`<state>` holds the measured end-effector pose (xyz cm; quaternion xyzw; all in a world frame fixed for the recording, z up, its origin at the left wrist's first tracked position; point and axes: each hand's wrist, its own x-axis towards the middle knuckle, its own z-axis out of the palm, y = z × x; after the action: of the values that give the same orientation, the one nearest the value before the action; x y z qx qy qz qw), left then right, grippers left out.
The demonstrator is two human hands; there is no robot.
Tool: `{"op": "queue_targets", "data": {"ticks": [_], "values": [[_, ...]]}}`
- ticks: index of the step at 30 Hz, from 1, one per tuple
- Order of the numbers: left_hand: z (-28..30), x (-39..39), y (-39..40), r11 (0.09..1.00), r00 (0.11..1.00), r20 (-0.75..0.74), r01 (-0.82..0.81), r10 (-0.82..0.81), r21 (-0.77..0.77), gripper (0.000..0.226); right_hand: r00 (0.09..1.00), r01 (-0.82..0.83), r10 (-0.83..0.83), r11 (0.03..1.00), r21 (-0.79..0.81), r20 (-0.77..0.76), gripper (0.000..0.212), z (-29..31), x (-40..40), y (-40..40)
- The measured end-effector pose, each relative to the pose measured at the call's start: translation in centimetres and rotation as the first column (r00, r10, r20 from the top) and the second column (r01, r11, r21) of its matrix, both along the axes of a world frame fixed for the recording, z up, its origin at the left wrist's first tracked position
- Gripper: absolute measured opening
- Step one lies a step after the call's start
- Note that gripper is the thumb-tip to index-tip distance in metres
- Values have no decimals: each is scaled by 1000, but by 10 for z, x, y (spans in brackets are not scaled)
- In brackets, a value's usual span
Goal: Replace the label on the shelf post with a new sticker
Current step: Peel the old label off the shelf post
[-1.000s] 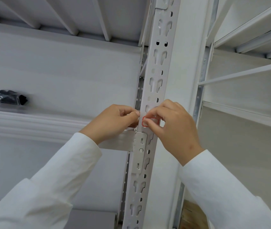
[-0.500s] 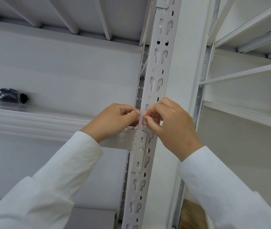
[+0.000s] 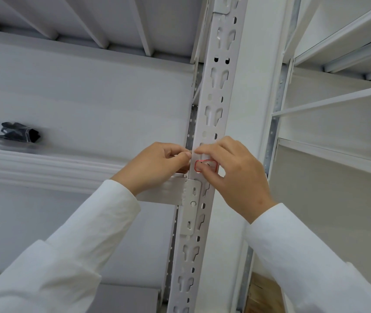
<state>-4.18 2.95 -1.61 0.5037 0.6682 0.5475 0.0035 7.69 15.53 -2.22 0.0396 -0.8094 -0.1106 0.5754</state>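
A white slotted shelf post [image 3: 214, 91] runs up the middle of the head view. A small white sticker with a red outline [image 3: 206, 166] lies on the post at hand height. My right hand [image 3: 236, 177] rests on the post with its thumb pressing on the sticker and its index finger just above it. My left hand [image 3: 157, 166] sits at the post's left edge, thumb and index finger pinched together beside the sticker. I cannot tell whether anything is held in that pinch.
A bracket [image 3: 192, 199] joins a horizontal beam [image 3: 162, 190] to the post just below my hands. A black object [image 3: 17, 132] lies on the left shelf. More white shelves [image 3: 338, 98] stand to the right, with a wooden surface [image 3: 263, 294] low down.
My right hand has shifted slightly, so more of the red-outlined sticker shows under its thumb. The left hand has stayed at the post's edge.
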Motion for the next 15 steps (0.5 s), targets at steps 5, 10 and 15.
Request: {"op": "queue_targets", "data": {"ticks": [5, 10, 15], "values": [[0, 1, -1, 1000, 1000, -2, 0, 0, 4, 24, 999, -8, 9, 999, 50, -34, 4, 2, -2, 3], [0, 2, -1, 1000, 1000, -4, -6, 6, 8, 23, 999, 21, -18, 995, 102, -34, 9, 3, -9, 3], [1, 3, -1, 1000, 1000, 0, -3, 3, 9, 23, 997, 62, -53, 982, 180, -54, 12, 0, -14, 8]]}}
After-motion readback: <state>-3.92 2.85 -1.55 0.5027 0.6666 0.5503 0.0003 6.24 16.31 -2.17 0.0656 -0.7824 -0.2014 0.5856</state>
